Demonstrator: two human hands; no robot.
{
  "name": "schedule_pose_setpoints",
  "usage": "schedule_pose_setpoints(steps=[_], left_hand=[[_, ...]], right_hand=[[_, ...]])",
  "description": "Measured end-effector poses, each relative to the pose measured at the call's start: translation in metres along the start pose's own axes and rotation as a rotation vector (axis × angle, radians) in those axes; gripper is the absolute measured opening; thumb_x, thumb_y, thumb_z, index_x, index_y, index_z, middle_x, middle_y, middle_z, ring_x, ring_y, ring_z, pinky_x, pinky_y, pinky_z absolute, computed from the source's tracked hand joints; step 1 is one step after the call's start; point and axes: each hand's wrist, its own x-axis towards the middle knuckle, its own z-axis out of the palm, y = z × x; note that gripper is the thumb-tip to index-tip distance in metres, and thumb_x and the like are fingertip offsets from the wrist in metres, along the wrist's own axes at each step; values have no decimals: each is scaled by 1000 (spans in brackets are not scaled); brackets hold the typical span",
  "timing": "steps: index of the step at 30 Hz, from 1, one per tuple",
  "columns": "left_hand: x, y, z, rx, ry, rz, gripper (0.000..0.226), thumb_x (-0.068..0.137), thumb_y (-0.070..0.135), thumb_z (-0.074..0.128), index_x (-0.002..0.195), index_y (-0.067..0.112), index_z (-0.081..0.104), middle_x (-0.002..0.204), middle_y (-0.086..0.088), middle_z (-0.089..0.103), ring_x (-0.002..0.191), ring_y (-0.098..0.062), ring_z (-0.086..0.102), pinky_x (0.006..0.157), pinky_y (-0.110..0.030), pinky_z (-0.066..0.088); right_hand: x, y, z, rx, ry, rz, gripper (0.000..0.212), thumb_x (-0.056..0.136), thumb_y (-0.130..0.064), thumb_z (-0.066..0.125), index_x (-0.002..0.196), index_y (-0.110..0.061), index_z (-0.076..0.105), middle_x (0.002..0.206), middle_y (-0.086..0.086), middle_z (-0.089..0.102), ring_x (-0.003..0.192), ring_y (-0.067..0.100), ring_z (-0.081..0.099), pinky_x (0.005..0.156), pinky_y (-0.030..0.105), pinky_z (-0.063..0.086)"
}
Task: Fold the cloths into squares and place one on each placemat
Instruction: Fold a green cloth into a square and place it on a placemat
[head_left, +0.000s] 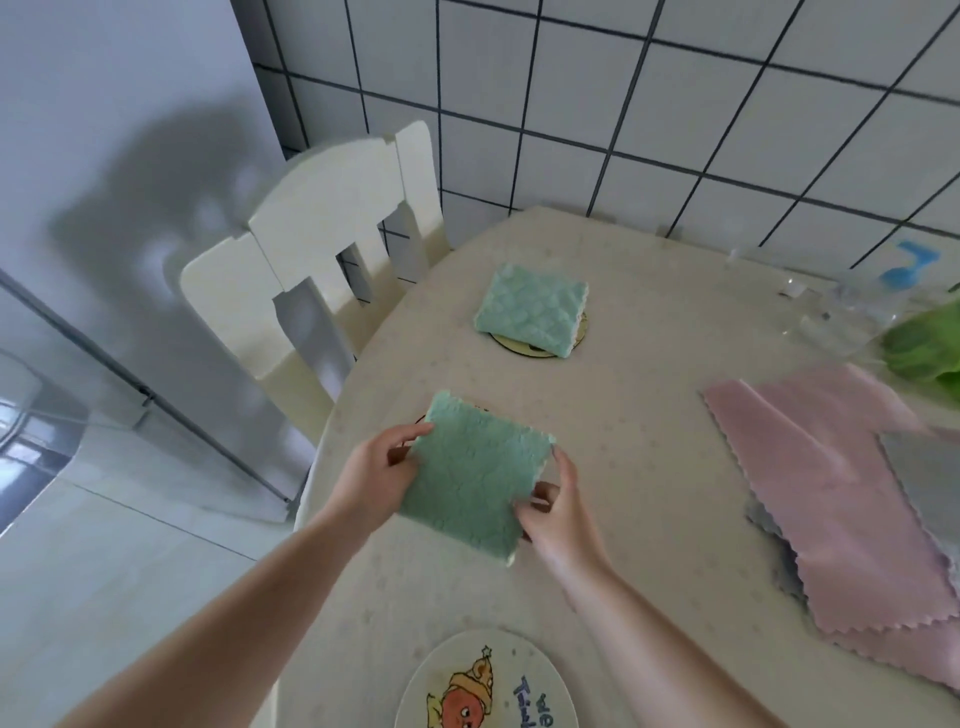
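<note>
A green cloth (475, 480) folded into a square is held between both hands near the table's left edge. My left hand (376, 470) pinches its left edge and my right hand (556, 512) grips its lower right edge. Beneath it a sliver of a dark-rimmed placemat (420, 420) shows at the upper left. Farther back, a second folded green cloth (532, 317) lies on a round yellow placemat (519, 345). A round placemat with a cartoon print (483, 686) lies at the near edge, bare. Unfolded pink cloths (831, 499) with grey ones (924, 483) are piled at the right.
The cream table (649, 415) stands against a tiled wall. A cream chair (322, 249) is pushed in at the far left. Clear plastic packaging (841, 306) and something bright green (930, 348) sit at the far right.
</note>
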Motion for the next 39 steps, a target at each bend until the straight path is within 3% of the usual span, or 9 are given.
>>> schedule_pose_setpoints(steps=[10, 14, 17, 21, 25, 29, 32, 35, 39], left_hand=[[35, -19, 1, 367, 47, 155, 42, 85, -2, 46, 120, 16, 60, 126, 0, 50, 109, -10, 49, 88, -12, 32], [23, -30, 6, 751, 22, 563, 47, 83, 23, 38, 125, 15, 54, 135, -3, 49, 128, -19, 38, 101, -38, 32], [19, -43, 10, 1011, -135, 541, 60, 89, 48, 27, 141, 19, 34, 151, 0, 29, 142, -16, 16, 113, -48, 9], [21, -48, 10, 1086, -246, 425, 77, 82, 69, 0, 147, 28, 4, 153, 10, -7, 140, -10, -14, 112, -50, -11], [18, -23, 11, 1021, -211, 394, 60, 89, 53, 32, 144, 29, 26, 154, 9, 17, 143, -12, 10, 115, -47, -3], [-3, 4, 19, 656, -64, 491, 26, 90, 28, 49, 111, 24, 64, 111, 8, 65, 100, -10, 61, 90, -31, 47], [-22, 22, 38, 569, -122, 516, 19, 90, 23, 54, 103, 23, 67, 98, 10, 66, 83, -1, 59, 77, -27, 51], [-39, 35, 65, 527, -194, 547, 19, 90, 23, 55, 104, 23, 67, 99, 10, 65, 80, 3, 56, 72, -9, 43], [-61, 52, 116, 539, -312, 562, 19, 91, 27, 52, 105, 28, 66, 101, 15, 64, 84, 5, 57, 74, -9, 43]], right_hand=[[34, -2, 10, -524, 35, -245, 54, 87, -14, 58, 137, -24, 41, 140, 0, 35, 98, 6, 51, 81, 9, 36], [28, 7, 12, -922, 47, -521, 64, 86, -39, 56, 142, -23, 31, 156, 5, 6, 142, 22, 8, 115, 39, 10], [29, 15, 7, -1165, -67, -461, 74, 86, -61, 32, 147, -31, 3, 155, -1, -14, 142, 20, -15, 111, 49, -12], [34, 21, 3, -1260, -129, -362, 77, 77, -71, 3, 140, -35, -22, 149, -6, -31, 140, 19, -23, 111, 56, -12], [29, 3, 0, -1144, -104, -383, 68, 88, -58, 34, 146, -31, 10, 157, -5, -1, 143, 16, -7, 113, 53, -8], [-1, -9, -20, -751, 85, -490, 40, 89, -39, 52, 128, -27, 50, 136, -8, 47, 129, 12, 39, 114, 40, 17], [-26, -5, -46, -556, 175, -478, 27, 88, -31, 58, 114, -23, 61, 116, -7, 60, 108, 13, 56, 96, 27, 40], [-47, 6, -79, -461, 255, -468, 19, 87, -23, 61, 105, -20, 67, 106, -6, 64, 98, 9, 60, 81, 10, 37], [-75, 32, -137, -406, 380, -440, 14, 85, -18, 62, 98, -19, 68, 102, -8, 65, 92, 5, 60, 80, 14, 43]])
